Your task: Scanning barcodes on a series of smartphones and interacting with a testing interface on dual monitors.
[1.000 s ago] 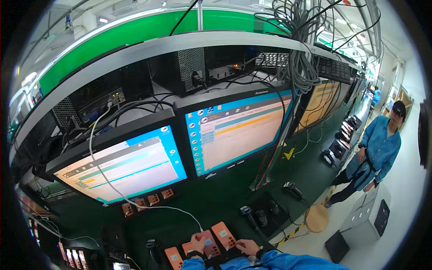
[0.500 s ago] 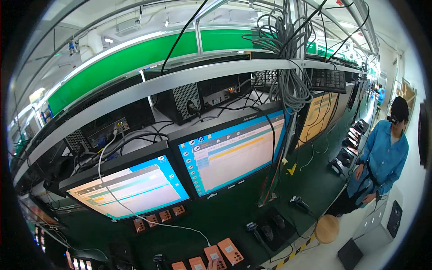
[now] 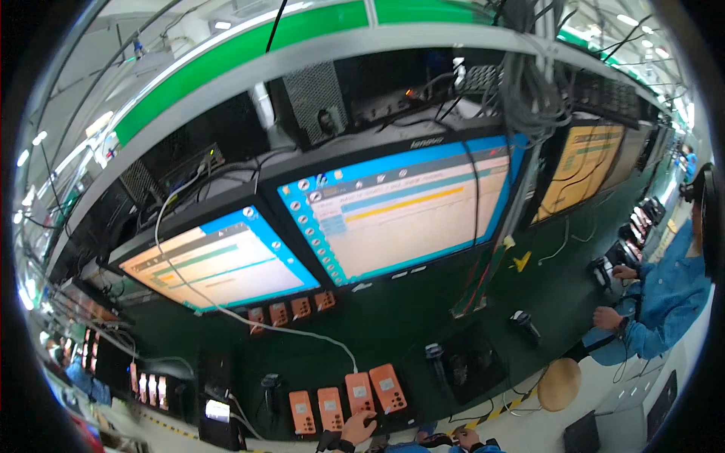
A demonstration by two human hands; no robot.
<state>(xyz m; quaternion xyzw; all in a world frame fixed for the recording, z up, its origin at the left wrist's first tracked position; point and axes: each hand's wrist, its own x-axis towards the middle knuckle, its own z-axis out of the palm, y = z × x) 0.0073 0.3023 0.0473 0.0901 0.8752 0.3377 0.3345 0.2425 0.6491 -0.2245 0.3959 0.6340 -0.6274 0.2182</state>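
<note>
The left hand (image 3: pixel 356 427) is curled loosely on an orange device (image 3: pixel 360 393), nothing gripped; at 3 o'clock the right hand (image 3: pixel 467 438), grip can't be told. Device looks light, rigid, best pinched by its side edges.

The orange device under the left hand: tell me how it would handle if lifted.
The orange device looks like a flat, rigid slab, so probably stiff and unlikely to roll. A white cable seems plugged into its top, so it would likely tug back. The left hand rests at its lower edge.

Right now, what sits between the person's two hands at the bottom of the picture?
In the head view, only dark green bench top shows between the left hand and the right hand; the orange rectangular devices lie above.
</note>
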